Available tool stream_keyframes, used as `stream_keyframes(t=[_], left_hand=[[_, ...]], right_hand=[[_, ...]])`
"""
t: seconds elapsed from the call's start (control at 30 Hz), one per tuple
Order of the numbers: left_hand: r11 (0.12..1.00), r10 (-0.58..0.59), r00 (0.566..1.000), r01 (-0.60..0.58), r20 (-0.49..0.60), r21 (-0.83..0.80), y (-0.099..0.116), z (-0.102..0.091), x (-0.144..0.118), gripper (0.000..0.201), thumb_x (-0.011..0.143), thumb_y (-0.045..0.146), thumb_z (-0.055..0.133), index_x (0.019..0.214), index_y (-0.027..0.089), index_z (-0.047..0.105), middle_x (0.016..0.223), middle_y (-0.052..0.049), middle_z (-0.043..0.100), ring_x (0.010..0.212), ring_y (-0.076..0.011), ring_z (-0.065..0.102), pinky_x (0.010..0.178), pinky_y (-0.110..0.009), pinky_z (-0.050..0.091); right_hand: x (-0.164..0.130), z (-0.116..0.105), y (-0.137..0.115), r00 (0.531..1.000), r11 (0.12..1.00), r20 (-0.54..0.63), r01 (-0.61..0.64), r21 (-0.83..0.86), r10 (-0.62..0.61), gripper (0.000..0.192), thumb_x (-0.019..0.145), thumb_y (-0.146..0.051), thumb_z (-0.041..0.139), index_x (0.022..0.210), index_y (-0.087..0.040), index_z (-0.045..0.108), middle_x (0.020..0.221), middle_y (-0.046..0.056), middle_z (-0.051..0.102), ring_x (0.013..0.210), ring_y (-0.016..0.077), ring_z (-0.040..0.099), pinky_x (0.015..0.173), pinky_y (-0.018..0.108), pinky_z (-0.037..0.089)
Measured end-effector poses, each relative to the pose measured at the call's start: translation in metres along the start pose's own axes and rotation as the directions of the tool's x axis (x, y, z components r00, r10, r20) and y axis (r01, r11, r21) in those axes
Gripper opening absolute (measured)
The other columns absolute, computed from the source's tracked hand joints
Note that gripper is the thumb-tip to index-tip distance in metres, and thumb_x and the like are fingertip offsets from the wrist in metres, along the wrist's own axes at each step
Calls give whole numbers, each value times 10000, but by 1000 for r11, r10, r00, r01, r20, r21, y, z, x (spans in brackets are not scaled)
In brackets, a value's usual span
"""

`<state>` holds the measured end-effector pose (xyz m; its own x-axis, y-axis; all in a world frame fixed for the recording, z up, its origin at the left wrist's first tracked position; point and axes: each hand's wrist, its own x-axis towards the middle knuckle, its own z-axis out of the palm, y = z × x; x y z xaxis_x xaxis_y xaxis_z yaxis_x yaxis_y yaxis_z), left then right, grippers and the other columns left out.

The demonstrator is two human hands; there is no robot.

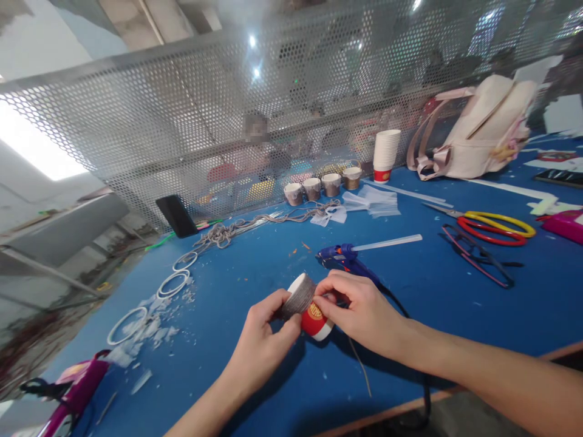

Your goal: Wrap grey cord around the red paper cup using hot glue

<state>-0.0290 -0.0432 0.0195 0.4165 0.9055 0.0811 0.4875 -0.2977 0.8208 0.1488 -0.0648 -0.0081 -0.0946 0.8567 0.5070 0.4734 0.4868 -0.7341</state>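
Note:
A red and white paper cup [317, 321] lies tilted between my hands, its upper part wrapped in grey-brown cord. My left hand [268, 328] grips it from the left, fingers and thumb on the wrapped part. With thumb and forefinger pinched, my right hand [355, 303] presses the cord against the cup's right side. A loose tail of cord [361, 367] hangs below the right hand. Just beyond the hands, a blue glue gun [344, 258] rests on the table with a clear glue stick in its back; its black cable runs behind my right wrist.
Several cord-wrapped cups [331, 184] and a cup stack [385, 156] stand by the mesh partition [182, 121]. Scissors [492, 227] and glasses [478, 255] lie right, near a backpack [483, 133]. White rings [173, 284], tangled cord [221, 233] and a phone [176, 215] are left.

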Motion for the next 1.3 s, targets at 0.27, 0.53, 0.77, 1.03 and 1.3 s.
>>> stream_keyframes(t=[0.27, 0.53, 0.77, 1.03, 1.3], left_hand=[[997, 30, 999, -30, 12, -67, -4, -4, 1, 193, 765, 273, 498, 700, 143, 626, 677, -6, 564, 646, -146, 486, 595, -238, 380], [992, 46, 999, -46, 0, -119, -7, -5, 1, 244, 797, 318, 492, 693, 140, 623, 662, -7, 543, 644, -146, 468, 589, -246, 357], [990, 48, 999, -49, -12, -132, -7, -5, 1, 260, 801, 328, 498, 652, 146, 609, 662, -15, 557, 650, -153, 482, 603, -251, 377], [982, 71, 996, -79, -50, -170, -19, -6, 2, 324, 836, 379, 487, 607, 165, 566, 659, -33, 529, 671, -167, 466, 626, -265, 399], [972, 145, 989, -147, -24, -185, -18, -6, 3, 383, 858, 418, 471, 566, 171, 492, 611, -4, 450, 605, -141, 402, 582, -259, 358]], right_hand=[[2, -2, -3, 997, 996, -2, -80, 35, 80, 97, 790, -142, 562, 708, -179, 598, 671, -13, 560, 593, 104, 505, 558, 216, 410], [4, -3, -1, 986, 980, 17, -166, 114, 165, 89, 785, -175, 576, 697, -174, 593, 626, -20, 558, 551, 96, 487, 514, 206, 394], [4, -3, 0, 985, 977, 25, -170, 128, 168, 104, 796, -173, 558, 698, -171, 590, 595, -24, 535, 525, 89, 459, 463, 197, 368], [7, -5, -5, 949, 915, 125, -313, 254, 289, 95, 781, -190, 557, 693, -162, 581, 588, -32, 531, 521, 80, 444, 470, 191, 376], [10, -8, -6, 905, 831, 239, -420, 364, 352, 80, 748, -195, 579, 682, -161, 549, 573, -53, 492, 518, 76, 420, 488, 201, 352]])
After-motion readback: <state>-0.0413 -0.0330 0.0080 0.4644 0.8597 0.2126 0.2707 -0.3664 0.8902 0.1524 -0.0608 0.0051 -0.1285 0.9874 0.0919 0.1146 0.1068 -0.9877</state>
